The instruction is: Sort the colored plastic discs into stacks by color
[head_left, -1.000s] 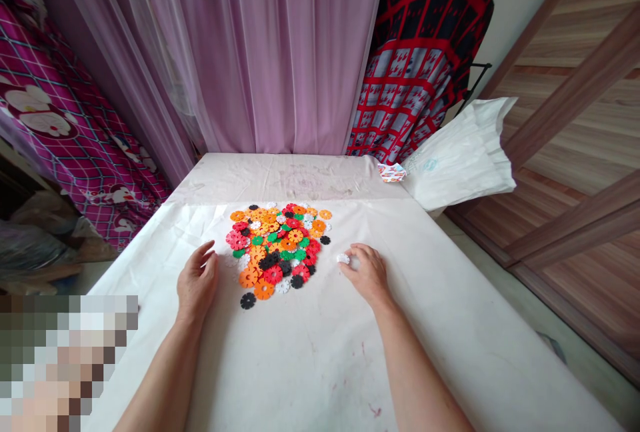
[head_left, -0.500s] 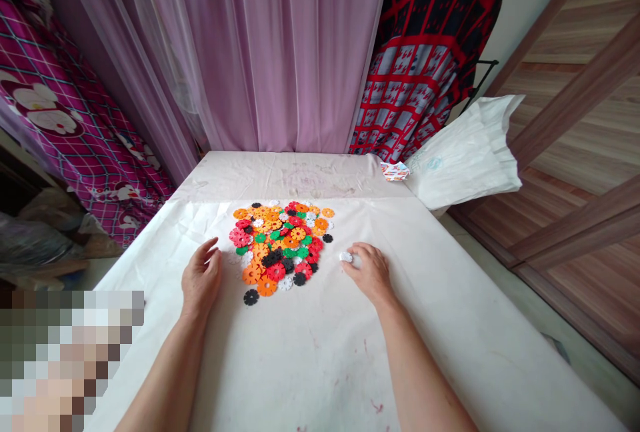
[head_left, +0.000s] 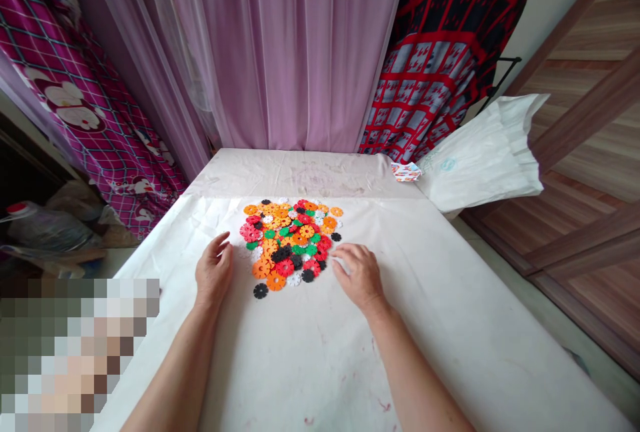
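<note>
A pile of notched plastic discs (head_left: pixel 285 239), shaped like small flowers in orange, red, green, black and white, lies on the white-covered table (head_left: pixel 300 359). My left hand (head_left: pixel 215 269) rests at the left side of the pile, its fingers loosely bent and apart, holding nothing. Close to the pile's right edge is my right hand (head_left: pixel 359 275), palm turned inward, with thumb and fingers apart and nothing visible between them. One black disc (head_left: pixel 261 291) lies at the near left edge of the pile.
A small patterned paper box (head_left: pixel 406 172) stands at the table's far right corner, beside a large white bag (head_left: pixel 485 159). Purple curtains (head_left: pixel 300 52) hang behind the table. A plastic bottle (head_left: pixel 43 225) stands off to the left, beyond the table.
My right hand has moved left to the pile, and the white disc it held no longer shows in its fingers. My left hand stays beside the pile. The view has shifted slightly.
</note>
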Motion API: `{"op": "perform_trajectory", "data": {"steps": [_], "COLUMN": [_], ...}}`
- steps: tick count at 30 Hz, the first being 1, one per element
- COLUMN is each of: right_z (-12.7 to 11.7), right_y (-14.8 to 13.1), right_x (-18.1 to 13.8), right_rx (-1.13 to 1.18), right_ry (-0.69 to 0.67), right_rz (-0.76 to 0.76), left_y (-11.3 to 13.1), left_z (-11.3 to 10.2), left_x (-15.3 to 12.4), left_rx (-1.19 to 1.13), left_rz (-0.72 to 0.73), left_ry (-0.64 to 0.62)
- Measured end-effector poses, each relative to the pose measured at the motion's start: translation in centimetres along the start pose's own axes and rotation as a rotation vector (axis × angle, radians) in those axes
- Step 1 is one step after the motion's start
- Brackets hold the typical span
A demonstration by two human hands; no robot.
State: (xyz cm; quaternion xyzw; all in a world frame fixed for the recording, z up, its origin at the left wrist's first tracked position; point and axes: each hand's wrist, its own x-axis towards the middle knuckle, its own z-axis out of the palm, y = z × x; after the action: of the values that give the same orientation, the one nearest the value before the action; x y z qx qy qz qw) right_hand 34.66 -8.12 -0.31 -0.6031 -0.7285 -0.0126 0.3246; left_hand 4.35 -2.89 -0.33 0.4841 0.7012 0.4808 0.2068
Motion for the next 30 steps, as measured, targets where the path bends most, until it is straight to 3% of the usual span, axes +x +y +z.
{"op": "perform_trajectory", "data": {"steps": [4,7,15,23,27,30], "right_z": [1.4,2.2,1.5,2.1,1.8,0.9], "right_y": [-4.2,-4.7,-1.5,-1.2,0.5,3.5], "right_x": [-0.1,-0.2,-0.5,-0.9,-0.4,0.7], "right_rx": [0.047,0.026,0.031,0.131,0.254,0.249], "right_ry": [-0.155,-0.183,-0.119,-0.124,-0.035,0.108], "right_rz": [-0.154,-0.139,-0.088,-0.038,0.072,0.270], "left_y": [0.0,0.1,0.0,0.3,0.3,0.3], "left_z": [0.0,0.0,0.1,0.0,0.0,0.0], "left_x": [0.0,-0.1,-0.1,-0.2,-0.2,-0.1], "left_rx": [-0.014,-0.025,0.001,-0.020,-0.027,-0.017], "left_rz": [-0.009,-0.024,-0.030,-0.045,-0.043,-0.056], "left_ry": [-0.003,-0.007,-0.003,-0.003,-0.001,-0.010]}}
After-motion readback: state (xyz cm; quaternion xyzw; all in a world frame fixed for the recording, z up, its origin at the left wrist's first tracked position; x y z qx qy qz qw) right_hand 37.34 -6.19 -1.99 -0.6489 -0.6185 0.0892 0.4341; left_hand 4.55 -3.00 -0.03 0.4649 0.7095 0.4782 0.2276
